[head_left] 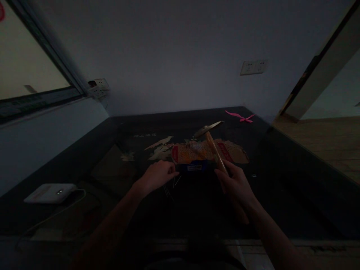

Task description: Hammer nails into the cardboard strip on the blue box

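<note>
My right hand [232, 180] is wrapped around the wooden handle of a hammer [214, 148]. Its metal head, drawn out to a thin end, points toward the far side of the table. Beyond my left hand [160, 174] lies a flattened red and tan printed package [185, 153], partly under the hammer handle. The left hand's fingers are curled in a pinch low over the dark tabletop; what they hold, if anything, is hidden. Several thin pale nail-like pieces [165, 190] lie just below those fingertips. A dark blue packet [194, 167] rests against the near edge of the printed package.
A white power bank [52, 193] with a cable lies at the left of the dark table [118, 129]. Near the far right corner is a pink ribbon [244, 119]. A pale wall with sockets [253, 67] rises behind the table. The room is dim.
</note>
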The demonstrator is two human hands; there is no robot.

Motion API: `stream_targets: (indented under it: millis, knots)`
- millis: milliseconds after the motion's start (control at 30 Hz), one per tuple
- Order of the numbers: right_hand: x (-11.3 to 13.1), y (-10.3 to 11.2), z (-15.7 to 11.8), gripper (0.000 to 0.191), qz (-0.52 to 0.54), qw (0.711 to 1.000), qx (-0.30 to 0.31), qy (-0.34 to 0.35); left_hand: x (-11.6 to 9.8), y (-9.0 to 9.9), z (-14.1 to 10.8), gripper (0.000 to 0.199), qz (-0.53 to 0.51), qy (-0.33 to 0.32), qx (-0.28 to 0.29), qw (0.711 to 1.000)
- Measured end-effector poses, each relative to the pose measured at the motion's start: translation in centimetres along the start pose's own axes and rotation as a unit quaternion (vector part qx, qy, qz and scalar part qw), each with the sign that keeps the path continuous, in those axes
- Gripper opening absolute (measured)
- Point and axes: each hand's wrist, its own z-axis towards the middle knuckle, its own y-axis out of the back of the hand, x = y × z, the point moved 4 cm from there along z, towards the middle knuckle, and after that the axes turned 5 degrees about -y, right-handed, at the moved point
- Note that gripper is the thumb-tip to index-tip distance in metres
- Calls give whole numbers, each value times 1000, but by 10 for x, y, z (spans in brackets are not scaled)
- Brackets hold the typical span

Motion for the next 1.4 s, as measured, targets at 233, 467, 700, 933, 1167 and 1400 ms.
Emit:
stream_targets:
  millis: [233, 467, 700, 933, 1167, 1400]
  knots:
    - [-2, 0, 2, 42, 21, 1000, -3, 7, 5, -36, -1, 22, 130, 111, 98, 980]
    - [-2, 0, 2, 44, 35, 999, 5, -7, 2, -40, 4, 21, 155, 126, 112, 973]
    - [-1, 1, 0, 48, 38, 999, -8, -9, 13, -38, 4, 13, 84, 132, 56, 986]
    - [-1, 2, 0, 43, 23, 1000, -18, 9, -10, 7, -11, 10, -195, -41, 40, 979]
    - [-6, 1, 3, 39, 36, 999, -18, 1, -14, 46, 46, 17, -303, -117, -159, 932]
    - [-3, 5, 4, 45, 43, 998, -36, -11, -8, 14, 111, 16, -366, -114, -240, 892]
